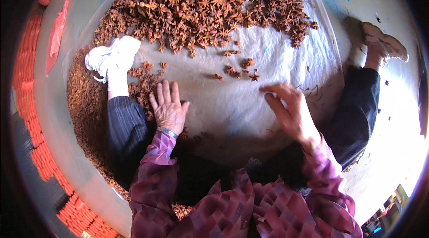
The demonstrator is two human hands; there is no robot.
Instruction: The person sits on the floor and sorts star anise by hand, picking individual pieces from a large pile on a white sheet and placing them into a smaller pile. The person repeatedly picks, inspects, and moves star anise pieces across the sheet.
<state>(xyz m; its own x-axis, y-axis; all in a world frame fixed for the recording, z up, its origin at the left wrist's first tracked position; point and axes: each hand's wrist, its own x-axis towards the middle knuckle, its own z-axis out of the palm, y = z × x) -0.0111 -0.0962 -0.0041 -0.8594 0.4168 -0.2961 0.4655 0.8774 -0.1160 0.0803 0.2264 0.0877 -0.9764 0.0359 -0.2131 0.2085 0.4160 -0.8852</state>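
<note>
My left hand [169, 110] lies back up, with its fingers spread. Its fingertips are beside a small group of star anise pods [147, 75] on the pale plastic sheet [214, 110]. A metal watch band [167, 132] circles that wrist. Over the sheet to the right, my right hand [291, 110] has its thumb and forefinger slightly apart, and no item shows between them; its other fingers are partly hidden. Several loose star anise pods [248, 63] lie ahead of this hand. Beyond them spreads a large heap of star anise [201, 6].
My legs stretch along both sides, with a white shoe [112, 55] at left and a light shoe [383, 41] at right. A darker, finer-looking heap [87, 103] lies outside the left leg. Orange-red stacked items [28, 67] and a red plastic piece [58, 38] line the far left.
</note>
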